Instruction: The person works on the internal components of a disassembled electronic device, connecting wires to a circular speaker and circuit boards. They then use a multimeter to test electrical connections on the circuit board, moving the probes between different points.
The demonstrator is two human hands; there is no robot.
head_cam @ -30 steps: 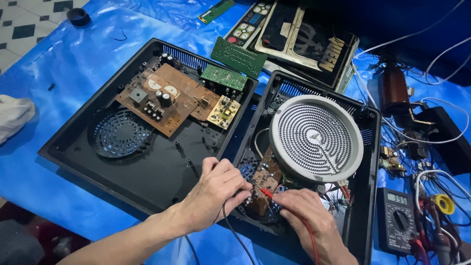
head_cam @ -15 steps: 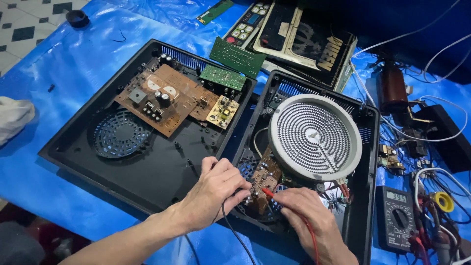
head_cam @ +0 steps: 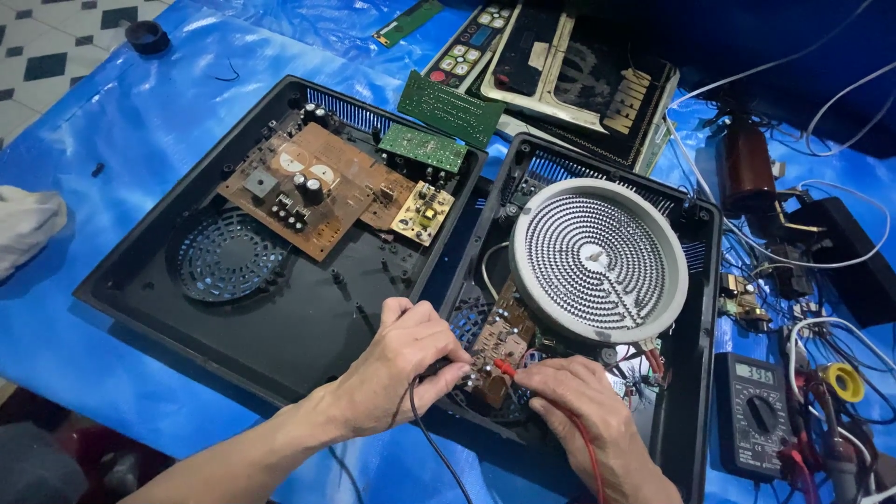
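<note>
The left hand (head_cam: pixel 403 359) is closed in a pinch on a black test probe, whose tip is hidden behind the fingers; only its thin black lead (head_cam: pixel 434 448) shows, running down from the hand and cut off by the lower edge. The right hand (head_cam: pixel 579 411) pinches a red test probe (head_cam: pixel 505 368) whose tip touches the small brown circuit board (head_cam: pixel 499 341) lying between the two hands. Its red lead (head_cam: pixel 590 457) passes over the back of the right hand and out of view at the bottom. The wrist of the right hand is cut off there too.

That board sits in the right-hand one of two open black plastic cooker shells (head_cam: pixel 695 308). Just above the right hand, a round grey coiled heating plate (head_cam: pixel 597 259) covers part of the board and whatever lies beneath it. Up and left of the left hand, the second black shell (head_cam: pixel 280 327) holds a large brown circuit board (head_cam: pixel 313 191), one small green board (head_cam: pixel 423 147) and one small yellowish board (head_cam: pixel 423 213), beside a round fan grille (head_cam: pixel 224 257).

To the right of the right hand, one dark multimeter with a rotary dial (head_cam: pixel 754 415) lies on the blue plastic sheet (head_cam: pixel 112 121) covering the worktop; its display digits are too small to make out. The tangle of wires (head_cam: pixel 821 373) beyond it is hard to separate. Two loose green boards (head_cam: pixel 451 107) lie further up, one partly cut off at the top edge.
</note>
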